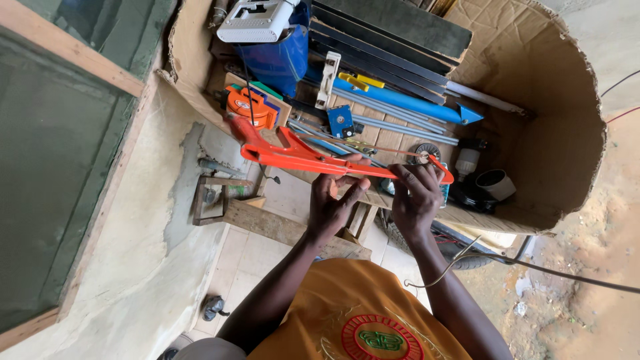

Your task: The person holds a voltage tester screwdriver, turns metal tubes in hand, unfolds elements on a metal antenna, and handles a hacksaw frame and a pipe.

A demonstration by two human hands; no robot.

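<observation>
An orange hacksaw frame point(287, 152) lies level in front of me, its handle to the left and its far end at the right. My left hand point(333, 200) grips the frame's long bar near the middle, fingers wrapped over it. My right hand point(417, 197) pinches the bar close to the right end. A thin blade or wire runs from the handle toward that end, above the bar. Both forearms rise from my orange shirt point(353, 313) at the bottom.
Behind the saw a big cardboard box point(553, 133) holds a blue container point(280, 60), blue and grey pipes point(400, 100), dark boards, an orange tool point(248, 105) and black fittings point(490, 183). Wooden pieces point(280, 223) sit on the tiled floor. A cable point(567, 273) crosses the right.
</observation>
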